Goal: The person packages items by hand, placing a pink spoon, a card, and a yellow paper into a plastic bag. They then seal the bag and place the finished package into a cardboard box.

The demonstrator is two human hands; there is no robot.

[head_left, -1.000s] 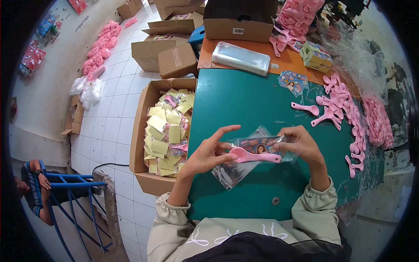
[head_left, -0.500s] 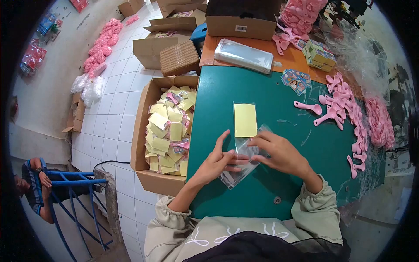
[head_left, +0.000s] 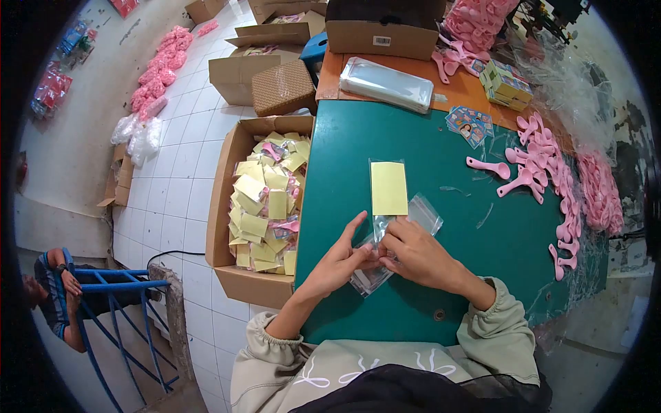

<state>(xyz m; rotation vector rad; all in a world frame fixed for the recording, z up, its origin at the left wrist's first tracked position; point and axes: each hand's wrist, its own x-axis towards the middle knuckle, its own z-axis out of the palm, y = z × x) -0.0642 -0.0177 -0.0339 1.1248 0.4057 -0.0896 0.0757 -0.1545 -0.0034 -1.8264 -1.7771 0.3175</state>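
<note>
A yellow card (head_left: 389,189) lies in a narrow clear plastic bag (head_left: 380,224) on the green table. My right hand (head_left: 423,256) is closed in a pinch at the lower end of this bag, fingertips bent inward. My left hand (head_left: 339,266) meets it there, its fingertips pressed together on the plastic while one finger points up and away. Beneath both hands a few more clear plastic bags (head_left: 427,215) lie slantwise. The fingertips partly cover the bag's lower end.
To the left stands a cardboard box (head_left: 219,227) full of packed yellow-card bags. Pink scoops (head_left: 529,172) spread along the table's right side. Picture cards (head_left: 469,126), a stack of clear bags (head_left: 387,84) and a brown box (head_left: 382,31) are at the back. A person (head_left: 62,289) is by blue railings.
My right hand has moved slightly left and its fingers have closed into a pinch. My left fingers have drawn together beside it. The carded bag has hardly shifted.
</note>
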